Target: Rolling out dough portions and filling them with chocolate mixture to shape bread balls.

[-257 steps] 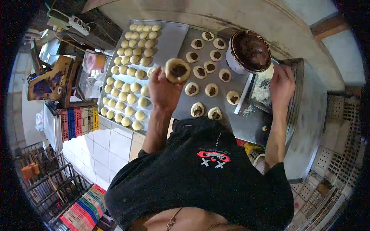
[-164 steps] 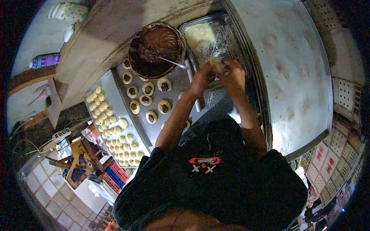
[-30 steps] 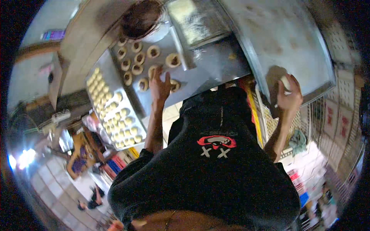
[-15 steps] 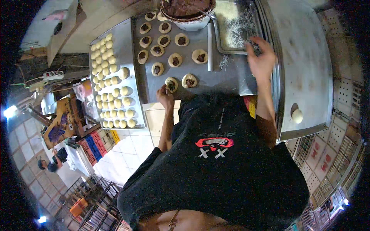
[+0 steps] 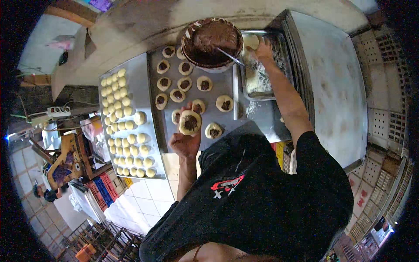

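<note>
My left hand (image 5: 185, 143) is raised above the dark metal table, holding a flattened dough round (image 5: 190, 124) with a brown filling in its middle. Its fingers are wrapped around the dough from beneath. My right hand (image 5: 263, 51) reaches into a metal tray (image 5: 258, 97) of pale yellow shreds, against a rounded pale yellow mass (image 5: 252, 42). Whether its fingers grip that mass, I cannot make out. Several more filled dough rounds (image 5: 224, 103) lie on the tabletop, one (image 5: 214, 130) close to my left hand.
A bucket of brown filling (image 5: 213, 41) with a metal utensil (image 5: 230, 56) in it stands beside the shreds tray. Loose white shreds (image 5: 252, 108) lie below that tray. On the left is a sheet pan (image 5: 149, 113) of dough balls; stacked metal trays (image 5: 334, 87) stand at the right.
My left hand has lifted a filled dough round off the table. My right hand has moved from the shreds tray's near right corner to its far left part. The view has shifted.
</note>
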{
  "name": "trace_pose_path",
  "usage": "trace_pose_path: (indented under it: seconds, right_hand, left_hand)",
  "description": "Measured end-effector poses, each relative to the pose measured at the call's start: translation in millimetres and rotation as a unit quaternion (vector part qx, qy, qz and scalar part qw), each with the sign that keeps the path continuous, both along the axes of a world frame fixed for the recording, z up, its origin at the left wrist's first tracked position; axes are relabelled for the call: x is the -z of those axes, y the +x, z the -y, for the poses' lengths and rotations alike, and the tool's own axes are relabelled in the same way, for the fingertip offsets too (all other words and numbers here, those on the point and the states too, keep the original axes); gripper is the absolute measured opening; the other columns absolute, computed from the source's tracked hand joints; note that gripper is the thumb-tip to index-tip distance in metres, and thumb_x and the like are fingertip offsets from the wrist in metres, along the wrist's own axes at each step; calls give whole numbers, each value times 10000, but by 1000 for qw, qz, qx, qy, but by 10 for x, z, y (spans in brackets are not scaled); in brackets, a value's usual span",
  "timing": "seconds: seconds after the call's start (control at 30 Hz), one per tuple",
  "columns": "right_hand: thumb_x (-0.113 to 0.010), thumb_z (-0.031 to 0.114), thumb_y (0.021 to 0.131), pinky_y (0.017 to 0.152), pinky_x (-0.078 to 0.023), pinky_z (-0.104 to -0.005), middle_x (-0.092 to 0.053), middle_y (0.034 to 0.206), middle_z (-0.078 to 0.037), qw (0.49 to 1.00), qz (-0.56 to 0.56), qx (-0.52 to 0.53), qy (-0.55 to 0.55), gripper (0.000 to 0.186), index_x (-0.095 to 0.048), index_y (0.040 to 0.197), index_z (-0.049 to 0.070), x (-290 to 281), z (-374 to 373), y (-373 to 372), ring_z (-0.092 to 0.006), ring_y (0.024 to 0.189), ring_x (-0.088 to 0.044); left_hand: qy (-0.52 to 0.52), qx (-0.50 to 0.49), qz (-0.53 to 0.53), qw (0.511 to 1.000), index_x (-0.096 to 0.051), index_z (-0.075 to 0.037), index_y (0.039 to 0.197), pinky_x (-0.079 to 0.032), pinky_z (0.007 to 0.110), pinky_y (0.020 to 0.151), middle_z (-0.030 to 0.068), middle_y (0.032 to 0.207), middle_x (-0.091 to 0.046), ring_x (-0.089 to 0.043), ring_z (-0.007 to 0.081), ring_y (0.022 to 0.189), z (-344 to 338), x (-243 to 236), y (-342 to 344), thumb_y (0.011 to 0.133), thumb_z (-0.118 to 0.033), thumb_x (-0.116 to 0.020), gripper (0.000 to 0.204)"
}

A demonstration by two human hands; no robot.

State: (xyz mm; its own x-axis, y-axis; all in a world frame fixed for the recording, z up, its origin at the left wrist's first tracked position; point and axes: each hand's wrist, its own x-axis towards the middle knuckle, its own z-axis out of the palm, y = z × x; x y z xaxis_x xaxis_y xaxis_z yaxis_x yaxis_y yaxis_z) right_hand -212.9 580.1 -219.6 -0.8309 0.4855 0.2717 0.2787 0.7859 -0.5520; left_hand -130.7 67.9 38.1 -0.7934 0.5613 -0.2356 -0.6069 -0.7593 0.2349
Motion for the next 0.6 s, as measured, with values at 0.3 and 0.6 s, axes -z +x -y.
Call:
trace_pose_path:
  seconds: [0.3,0.6]
  right_hand:
    - [-675,580,750,1014,-390,-530,-415,1371,-180,940,291,173,-39,757,-425,1360,209,-722,1050,-599,-418,1287,-375]
    - [-756,317,701,769,-533,-427,-678,933,-148,987,108,95,-71,502,-639,1118,64,-1160,1357,636,-341,873,-657]
  left_hand:
    - [-61,-85,88,991,-421,27,1355,-302,443,1118,209,1321,-499,-437,356,1265,-54,100,-12,743,-135,-487,637]
    - [-79,-74,189,976,-450,45,1289,-289,524,1119,231,1305,-511,-450,377,1260,109,415,119,726,-195,-522,616]
